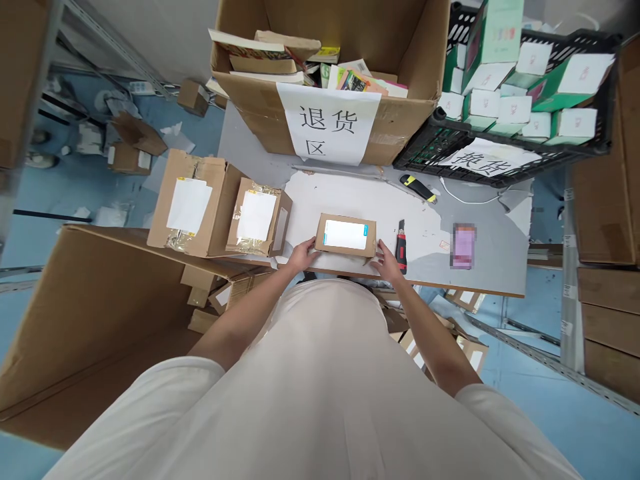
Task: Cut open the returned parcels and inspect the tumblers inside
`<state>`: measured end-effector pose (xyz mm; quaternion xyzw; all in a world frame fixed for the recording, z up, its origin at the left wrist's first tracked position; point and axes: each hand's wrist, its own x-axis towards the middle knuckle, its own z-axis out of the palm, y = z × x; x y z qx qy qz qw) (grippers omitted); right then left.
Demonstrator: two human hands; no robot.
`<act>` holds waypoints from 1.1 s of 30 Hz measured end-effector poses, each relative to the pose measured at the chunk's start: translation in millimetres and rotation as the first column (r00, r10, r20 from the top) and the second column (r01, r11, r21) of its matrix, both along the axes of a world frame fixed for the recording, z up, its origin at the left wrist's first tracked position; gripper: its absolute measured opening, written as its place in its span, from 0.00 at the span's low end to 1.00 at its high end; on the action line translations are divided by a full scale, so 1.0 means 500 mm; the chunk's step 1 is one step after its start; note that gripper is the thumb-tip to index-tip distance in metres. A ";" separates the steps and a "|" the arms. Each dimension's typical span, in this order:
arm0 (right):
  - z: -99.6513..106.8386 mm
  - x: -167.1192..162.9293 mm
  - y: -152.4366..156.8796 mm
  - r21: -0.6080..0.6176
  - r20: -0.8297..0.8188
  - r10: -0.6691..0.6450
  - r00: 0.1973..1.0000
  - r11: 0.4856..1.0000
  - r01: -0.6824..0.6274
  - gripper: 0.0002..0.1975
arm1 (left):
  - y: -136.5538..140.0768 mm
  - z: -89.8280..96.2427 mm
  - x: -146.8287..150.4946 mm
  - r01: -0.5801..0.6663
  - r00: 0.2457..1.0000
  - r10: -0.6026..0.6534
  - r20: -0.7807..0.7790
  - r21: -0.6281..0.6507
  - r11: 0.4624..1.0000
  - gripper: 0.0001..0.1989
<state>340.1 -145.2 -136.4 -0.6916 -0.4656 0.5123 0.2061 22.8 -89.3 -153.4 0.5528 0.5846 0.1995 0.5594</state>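
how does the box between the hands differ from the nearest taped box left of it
The middle box looks flatter; the taped box, taller. The middle box's label has blue marks; the taped box's, yellow. The taped box has shiny tape on top; the middle box shows none. Both are brown with white labels.
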 end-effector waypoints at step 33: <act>0.019 0.105 0.000 0.030 0.457 -0.213 0.864 0.974 0.224 0.36 | 0.049 0.119 0.113 -0.164 0.852 0.351 -0.389 0.438 0.884 0.27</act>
